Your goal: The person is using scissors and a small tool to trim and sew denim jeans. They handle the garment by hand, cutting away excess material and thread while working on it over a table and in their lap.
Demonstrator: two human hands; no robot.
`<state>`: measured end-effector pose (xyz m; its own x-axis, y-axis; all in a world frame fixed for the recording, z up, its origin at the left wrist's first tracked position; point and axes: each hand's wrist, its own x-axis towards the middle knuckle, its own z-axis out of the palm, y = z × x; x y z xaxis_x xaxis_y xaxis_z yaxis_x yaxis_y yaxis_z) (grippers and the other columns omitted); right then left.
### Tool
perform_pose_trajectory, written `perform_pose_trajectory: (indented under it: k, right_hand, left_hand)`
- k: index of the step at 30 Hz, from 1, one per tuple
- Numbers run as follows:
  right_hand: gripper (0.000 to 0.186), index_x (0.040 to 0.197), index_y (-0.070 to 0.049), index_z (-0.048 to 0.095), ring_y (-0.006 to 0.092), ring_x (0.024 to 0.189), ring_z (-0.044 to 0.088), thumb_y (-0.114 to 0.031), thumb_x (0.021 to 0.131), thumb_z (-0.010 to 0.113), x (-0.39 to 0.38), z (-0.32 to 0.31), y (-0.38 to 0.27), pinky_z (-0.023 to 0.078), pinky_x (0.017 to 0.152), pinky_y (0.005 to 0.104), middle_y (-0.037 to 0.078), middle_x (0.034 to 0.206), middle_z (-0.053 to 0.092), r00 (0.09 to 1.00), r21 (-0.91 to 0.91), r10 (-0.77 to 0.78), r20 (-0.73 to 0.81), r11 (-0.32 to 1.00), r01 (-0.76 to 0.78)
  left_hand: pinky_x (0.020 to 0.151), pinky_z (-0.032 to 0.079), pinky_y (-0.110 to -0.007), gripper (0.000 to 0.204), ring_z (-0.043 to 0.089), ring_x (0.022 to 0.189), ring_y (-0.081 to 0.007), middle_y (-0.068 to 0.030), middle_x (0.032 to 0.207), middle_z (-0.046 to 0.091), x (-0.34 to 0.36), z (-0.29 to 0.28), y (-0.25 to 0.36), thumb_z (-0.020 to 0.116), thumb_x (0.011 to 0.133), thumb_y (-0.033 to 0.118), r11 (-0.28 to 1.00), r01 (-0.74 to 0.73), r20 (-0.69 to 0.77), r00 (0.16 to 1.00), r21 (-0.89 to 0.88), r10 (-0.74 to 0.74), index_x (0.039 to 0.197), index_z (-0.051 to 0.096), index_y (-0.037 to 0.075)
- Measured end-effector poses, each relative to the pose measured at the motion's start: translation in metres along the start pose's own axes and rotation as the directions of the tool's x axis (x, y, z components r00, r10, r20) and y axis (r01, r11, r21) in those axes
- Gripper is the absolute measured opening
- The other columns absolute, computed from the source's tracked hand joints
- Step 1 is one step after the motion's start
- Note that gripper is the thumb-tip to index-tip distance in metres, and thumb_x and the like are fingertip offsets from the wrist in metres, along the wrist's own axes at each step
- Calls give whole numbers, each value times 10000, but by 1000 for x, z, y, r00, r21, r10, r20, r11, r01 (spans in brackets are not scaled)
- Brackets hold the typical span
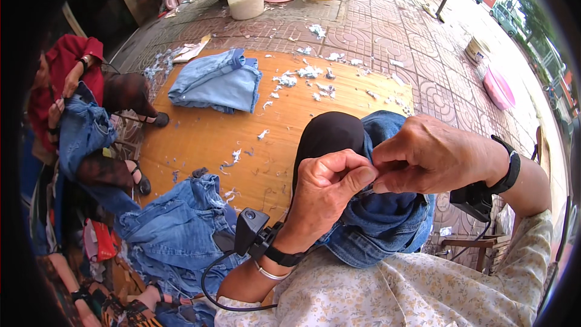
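Observation:
My left hand (327, 194) and my right hand (433, 154) meet fingertip to fingertip above my lap. Both are closed in a pinch, thumbs against the forefingers. Whatever lies between the fingers is too small or hidden to make out. Right under them, a bunched blue denim garment (369, 236) rests over my knee, its upper part partly covered by my hands. Dark cloth (327, 136) covers the leg beside it.
Folded light-blue jeans (215, 82) and pale thread scraps (308, 72) lie on a wooden board (200, 133). Frayed jeans (175, 230) are heaped at left, near a co-worker in a red top (63, 72) handling denim (85, 127). Buckets (244, 0) stand at the back.

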<state>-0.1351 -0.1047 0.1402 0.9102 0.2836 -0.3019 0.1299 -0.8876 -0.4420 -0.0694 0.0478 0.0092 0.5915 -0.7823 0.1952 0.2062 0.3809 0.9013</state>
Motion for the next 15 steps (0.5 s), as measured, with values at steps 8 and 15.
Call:
perform_pose_trajectory:
  k: [8,15]
  right_hand:
    - [240,753,-19,630,177,527,552,-240,848,639,-11,-7,14,410,487,331,75,569,568,977,279,132,-167,957,-81]
    - [323,871,-41,632,25,575,436,-364,887,621,-43,19,52,319,502,180,-44,636,492,754,729,477,-452,685,3]
  left_hand:
    - [534,334,-156,91,445,622,0,58,720,573,-1,-17,12,670,850,102,991,-112,-142,985,-67,101,811,668,19]
    - [750,472,-383,135,610,823,-263,-150,915,659,14,-135,-21,643,834,108,-8,114,-97,878,993,469,896,669,-8]
